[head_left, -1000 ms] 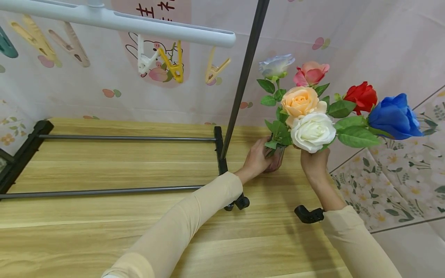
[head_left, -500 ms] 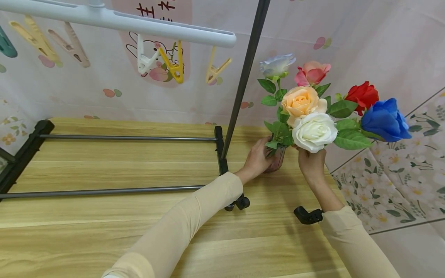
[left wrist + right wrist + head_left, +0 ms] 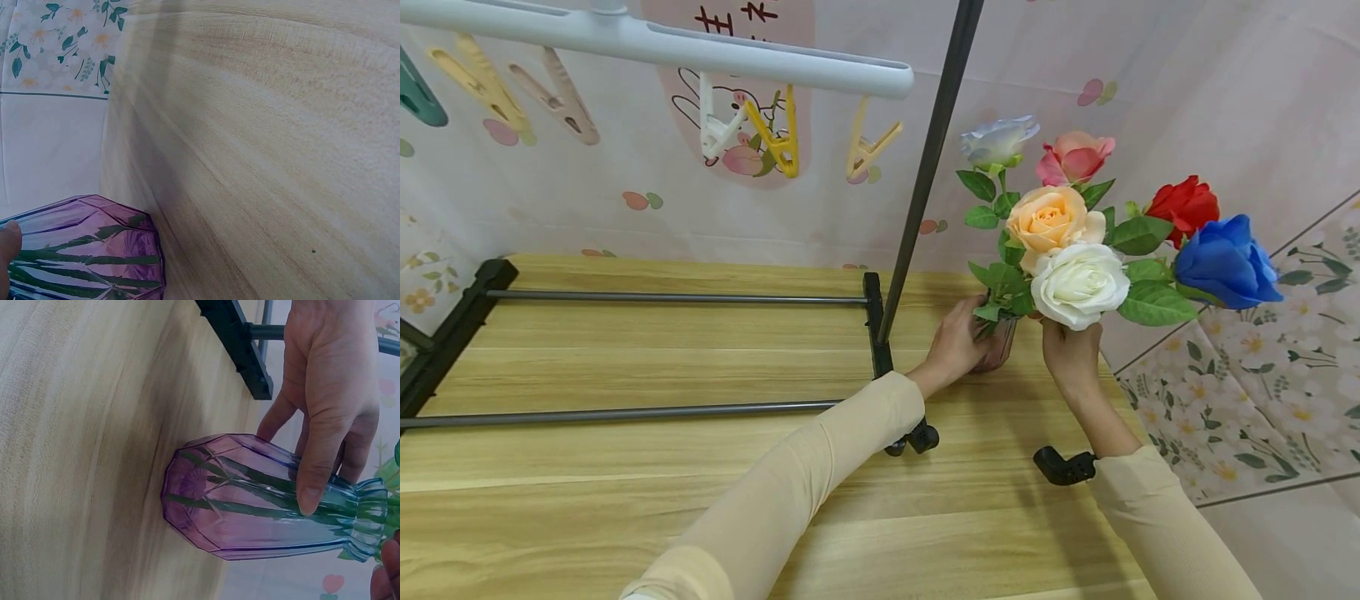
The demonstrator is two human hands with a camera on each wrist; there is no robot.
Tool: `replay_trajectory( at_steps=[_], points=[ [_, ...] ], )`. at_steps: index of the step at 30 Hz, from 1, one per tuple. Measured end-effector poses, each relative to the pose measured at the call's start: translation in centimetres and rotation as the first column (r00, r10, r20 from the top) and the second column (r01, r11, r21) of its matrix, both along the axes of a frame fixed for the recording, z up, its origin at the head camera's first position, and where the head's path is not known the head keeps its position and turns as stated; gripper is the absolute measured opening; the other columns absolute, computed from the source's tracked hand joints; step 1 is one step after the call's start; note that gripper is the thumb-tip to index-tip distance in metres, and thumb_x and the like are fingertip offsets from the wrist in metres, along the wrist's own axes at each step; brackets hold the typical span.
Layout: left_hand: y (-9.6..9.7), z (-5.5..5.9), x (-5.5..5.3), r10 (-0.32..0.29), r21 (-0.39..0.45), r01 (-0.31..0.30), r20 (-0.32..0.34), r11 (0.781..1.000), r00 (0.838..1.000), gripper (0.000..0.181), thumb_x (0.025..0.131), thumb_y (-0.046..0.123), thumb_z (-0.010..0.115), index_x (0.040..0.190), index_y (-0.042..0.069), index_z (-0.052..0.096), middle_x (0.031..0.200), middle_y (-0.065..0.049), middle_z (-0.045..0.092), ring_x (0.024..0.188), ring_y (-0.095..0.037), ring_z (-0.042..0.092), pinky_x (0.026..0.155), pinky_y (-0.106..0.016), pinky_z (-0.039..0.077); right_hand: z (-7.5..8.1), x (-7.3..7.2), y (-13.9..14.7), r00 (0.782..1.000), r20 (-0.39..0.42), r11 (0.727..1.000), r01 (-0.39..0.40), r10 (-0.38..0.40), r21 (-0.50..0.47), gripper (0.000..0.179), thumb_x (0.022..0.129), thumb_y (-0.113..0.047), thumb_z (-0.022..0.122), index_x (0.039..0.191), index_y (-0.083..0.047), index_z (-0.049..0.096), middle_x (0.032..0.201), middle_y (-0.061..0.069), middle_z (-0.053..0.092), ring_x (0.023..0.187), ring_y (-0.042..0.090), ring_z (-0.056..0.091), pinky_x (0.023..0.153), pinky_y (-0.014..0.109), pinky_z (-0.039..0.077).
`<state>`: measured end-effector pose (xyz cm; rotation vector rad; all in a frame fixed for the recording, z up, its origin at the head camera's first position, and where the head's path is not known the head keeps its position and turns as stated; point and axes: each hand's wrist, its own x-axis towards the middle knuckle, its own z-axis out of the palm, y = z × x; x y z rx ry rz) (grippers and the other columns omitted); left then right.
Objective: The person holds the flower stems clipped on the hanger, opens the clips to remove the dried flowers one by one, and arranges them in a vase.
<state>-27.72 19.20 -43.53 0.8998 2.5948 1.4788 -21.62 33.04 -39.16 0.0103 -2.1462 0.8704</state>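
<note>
My left hand (image 3: 953, 343) grips a faceted glass vase (image 3: 262, 540), pink at the base and bluish at the neck. Its thumb (image 3: 315, 481) lies along the glass, and several green stems show inside. At the vase mouth, my right hand (image 3: 1073, 358) pinches the stem of the blue rose (image 3: 1228, 262); the white rose (image 3: 1079, 287) hides its fingertips from the head view. A peach rose (image 3: 1048, 218), a pink rose (image 3: 1077, 158), a pale blue rose (image 3: 1000, 142) and a red rose (image 3: 1184, 208) spread above the vase.
Left of the vase, a black rack base (image 3: 874, 325) lies on the wooden table (image 3: 700, 483), with a slanting dark pole (image 3: 928, 158). A white bar (image 3: 775, 67) hangs at upper left with several clothespins (image 3: 775, 142). Floral tiles (image 3: 1262, 392) border the right side.
The blue rose has shifted left and slightly down, and my right hand has moved a little left with it. My left hand and the vase stay in place.
</note>
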Motion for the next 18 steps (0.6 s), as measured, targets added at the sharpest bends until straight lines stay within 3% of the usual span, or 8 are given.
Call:
replay_trajectory(
  at_steps=[9,12,14,18],
  points=[
    [0.01,0.1,0.06,0.002,-0.004,-0.002,-0.006,1.0,1.0,0.058,0.09,0.016,0.069,0.143,0.01,0.045,0.14,-0.009,0.054,0.13,-0.024,0.054,0.106,-0.035,0.046,-0.12,-0.21,0.03,1.0,0.02,1.0,-0.002,0.002,-0.017,0.031,0.094,0.008,0.042,0.075,0.015,0.066,0.077,0.031,0.065,0.078,-0.023,0.043,0.072,0.009,0.037],
    [-0.01,0.1,0.06,-0.002,-0.005,0.002,0.006,1.0,1.0,0.058,0.091,0.016,0.068,0.144,0.01,0.044,0.141,-0.009,0.053,0.13,-0.024,0.054,0.105,-0.036,0.046,-0.09,-0.15,-0.01,0.999,0.038,1.0,0.005,-0.004,-0.016,0.031,0.094,0.007,0.041,0.077,0.013,0.066,0.078,0.03,0.066,0.076,-0.014,0.05,0.071,0.008,0.037],
    [0.0,0.06,0.04,-0.003,-0.004,0.003,0.008,1.0,1.0,0.058,0.091,0.016,0.068,0.144,0.01,0.044,0.142,-0.009,0.052,0.129,-0.024,0.055,0.105,-0.036,0.046,-0.01,0.0,-0.11,0.998,0.058,0.999,-0.001,0.003,-0.043,0.028,0.093,0.007,0.041,0.082,0.013,0.066,0.072,0.009,0.07,0.075,-0.011,0.052,0.07,0.009,0.038],
    [-0.02,0.06,0.04,-0.008,0.001,0.008,0.015,1.0,1.0,0.059,0.092,0.016,0.068,0.145,0.01,0.043,0.143,-0.009,0.051,0.129,-0.024,0.054,0.105,-0.036,0.047,0.06,0.16,-0.3,0.996,0.085,0.995,-0.018,0.026,-0.098,0.024,0.092,0.009,0.04,0.089,0.014,0.063,0.076,0.008,0.069,0.075,-0.014,0.048,0.07,0.011,0.037]
  ],
)
